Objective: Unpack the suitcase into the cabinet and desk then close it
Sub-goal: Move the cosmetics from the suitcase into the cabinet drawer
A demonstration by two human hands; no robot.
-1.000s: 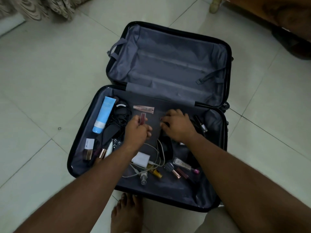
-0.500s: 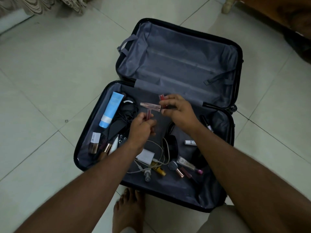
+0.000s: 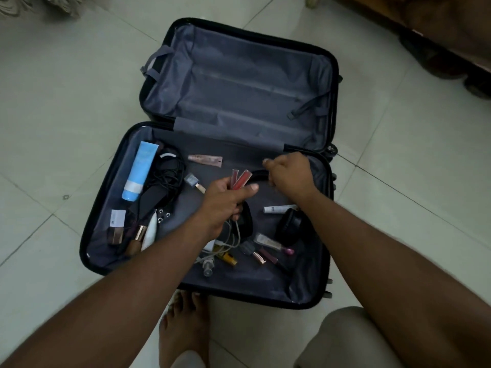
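A black suitcase lies open on the tiled floor, and its grey-lined lid half holds nothing. My left hand grips two red lip-gloss tubes above the lower half. My right hand hovers just right of them over a black headphone band, fingers loosely curled with nothing visible in them. Still inside lie a blue tube, a flat pink tube, tangled black cables, a small white tube, black headphones, a white charger cable and several small cosmetics.
Small bottles and a white box crowd the lower half's left corner. Dark wooden furniture stands at the top right, fabric at the top left. My bare foot and knee sit at the suitcase's near edge.
My right hand passed a red tube to my left hand, which now holds two. The right hand then drew away to the right. The view also shifted closer.
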